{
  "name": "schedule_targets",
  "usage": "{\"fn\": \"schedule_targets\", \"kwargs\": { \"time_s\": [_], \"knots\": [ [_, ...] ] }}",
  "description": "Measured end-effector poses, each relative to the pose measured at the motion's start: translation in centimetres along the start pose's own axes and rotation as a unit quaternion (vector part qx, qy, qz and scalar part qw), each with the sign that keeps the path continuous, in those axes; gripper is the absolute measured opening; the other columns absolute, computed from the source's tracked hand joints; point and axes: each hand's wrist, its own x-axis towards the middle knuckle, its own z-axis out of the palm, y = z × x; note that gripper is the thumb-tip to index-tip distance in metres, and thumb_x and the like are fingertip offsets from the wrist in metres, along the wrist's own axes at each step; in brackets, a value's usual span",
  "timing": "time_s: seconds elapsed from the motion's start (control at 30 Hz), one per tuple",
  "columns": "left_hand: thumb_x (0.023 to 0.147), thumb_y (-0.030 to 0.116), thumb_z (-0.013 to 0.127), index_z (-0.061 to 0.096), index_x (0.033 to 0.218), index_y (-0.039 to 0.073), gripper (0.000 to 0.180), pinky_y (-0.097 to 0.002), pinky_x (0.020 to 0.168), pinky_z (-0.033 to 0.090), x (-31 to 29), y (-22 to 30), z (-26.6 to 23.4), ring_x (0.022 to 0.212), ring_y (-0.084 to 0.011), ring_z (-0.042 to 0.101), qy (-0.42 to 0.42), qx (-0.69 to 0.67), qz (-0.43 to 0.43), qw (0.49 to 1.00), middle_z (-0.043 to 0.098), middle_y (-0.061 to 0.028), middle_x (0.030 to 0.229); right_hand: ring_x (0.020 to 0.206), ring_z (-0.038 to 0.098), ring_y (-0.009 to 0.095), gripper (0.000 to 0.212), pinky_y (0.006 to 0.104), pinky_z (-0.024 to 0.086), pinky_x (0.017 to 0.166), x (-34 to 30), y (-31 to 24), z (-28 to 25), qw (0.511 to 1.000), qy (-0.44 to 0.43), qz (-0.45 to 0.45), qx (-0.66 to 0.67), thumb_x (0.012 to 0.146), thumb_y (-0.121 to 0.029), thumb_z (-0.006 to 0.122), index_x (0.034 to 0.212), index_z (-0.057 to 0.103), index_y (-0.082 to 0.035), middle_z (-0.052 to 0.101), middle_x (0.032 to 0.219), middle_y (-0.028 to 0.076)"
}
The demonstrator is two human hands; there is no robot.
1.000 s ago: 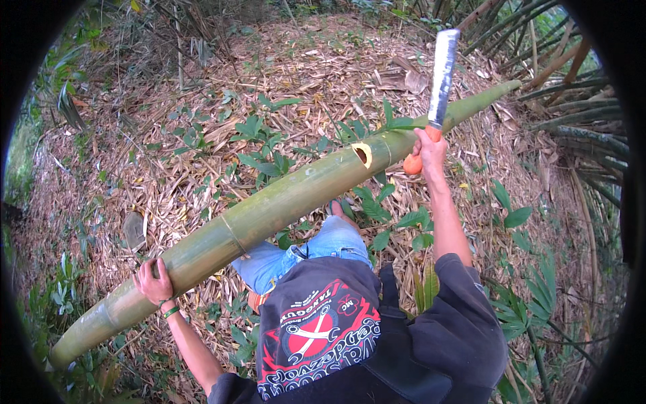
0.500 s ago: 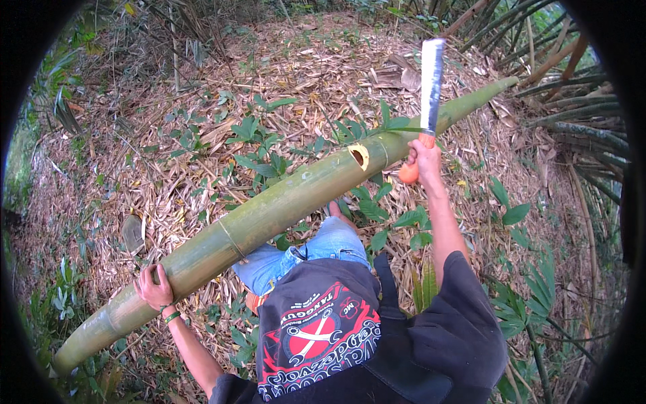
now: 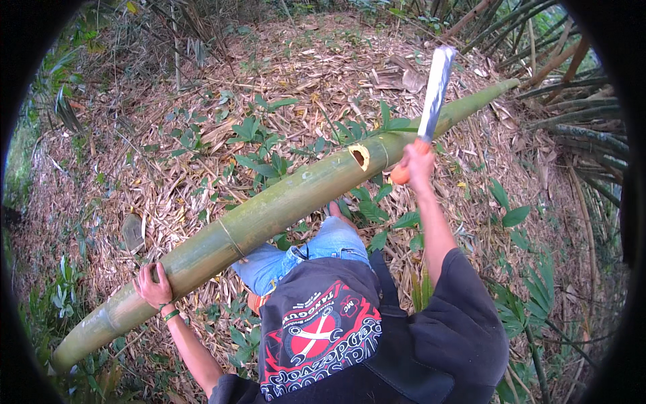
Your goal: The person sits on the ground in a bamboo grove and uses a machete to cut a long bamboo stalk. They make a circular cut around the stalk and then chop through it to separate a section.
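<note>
A long green bamboo pole (image 3: 269, 215) lies slantwise across my raised knee, thick end at the lower left, thin end at the upper right. A notch (image 3: 359, 156) with pale wood is cut in its upper side. My left hand (image 3: 155, 286) grips the pole near its thick end. My right hand (image 3: 418, 161) is shut on the orange handle of a machete (image 3: 434, 94), whose broad blade points up and away, just right of the notch. The blade is blurred.
Dry bamboo leaves and small green plants cover the ground (image 3: 202, 135). A flat stone (image 3: 132, 232) lies left of the pole. Standing bamboo stems (image 3: 579, 135) crowd the right side. My knee in blue jeans (image 3: 316, 249) is under the pole.
The machete has stayed raised; the blade has tilted a little and my right hand has shifted slightly along the pole. My left hand keeps its grip.
</note>
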Motion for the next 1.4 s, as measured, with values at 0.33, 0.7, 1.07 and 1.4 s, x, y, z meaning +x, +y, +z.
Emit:
{"fn": "schedule_targets", "kwargs": {
  "time_s": [0.33, 0.7, 1.07, 1.4],
  "knots": [
    [0.092, 0.042, 0.063, 0.07, 0.098, 0.014, 0.029, -0.0526, 0.113, 0.031, -0.2, 0.0, 0.1, 0.104, -0.0266, 0.064, -0.004, 0.014, -0.012, 1.0, 0.07, -0.0055, 0.106, 0.046, 0.052, 0.012, 0.011, 0.0307, 0.044, 0.042, -0.2, -1.5, -3.8, 0.979, -0.109, 0.07, -0.158, 0.078, -0.006, 0.066, 0.084, 0.058, -0.003, 0.057, 0.061, 0.001],
    [0.092, 0.043, 0.062, 0.07, 0.096, 0.014, 0.03, -0.0529, 0.112, 0.032, 0.2, 0.2, 0.2, 0.1, -0.0278, 0.065, 0.012, 0.019, 0.005, 1.0, 0.07, -0.0061, 0.103, 0.047, 0.057, 0.016, 0.02, 0.0326, 0.048, 0.042, -6.7, 11.8, -2.4, 0.899, -0.265, 0.312, -0.157, 0.078, -0.003, 0.073, 0.09, 0.058, -0.001, 0.058, 0.061, 0.004],
    [0.093, 0.042, 0.062, 0.071, 0.097, 0.015, 0.029, -0.0522, 0.112, 0.032, -0.2, 0.4, -0.5, 0.099, -0.0264, 0.065, 0.008, 0.018, 0.001, 1.0, 0.071, -0.0043, 0.102, 0.065, 0.063, 0.018, 0.036, 0.0363, 0.051, 0.062, -4.2, 1.6, -4.1, 0.884, -0.254, -0.006, -0.392, 0.08, -0.036, 0.079, 0.089, 0.068, -0.003, 0.066, 0.072, 0.008],
    [0.093, 0.042, 0.062, 0.071, 0.097, 0.014, 0.03, -0.0502, 0.113, 0.031, -0.3, -0.1, 0.5, 0.1, -0.0264, 0.065, 0.031, 0.021, 0.014, 0.999, 0.071, -0.0043, 0.101, 0.069, 0.063, 0.016, 0.03, 0.0345, 0.052, 0.066, -8.0, -10.8, 0.0, 0.977, -0.191, -0.098, -0.014, 0.086, -0.027, 0.075, 0.097, 0.065, -0.001, 0.065, 0.075, 0.005]
  ]
}}
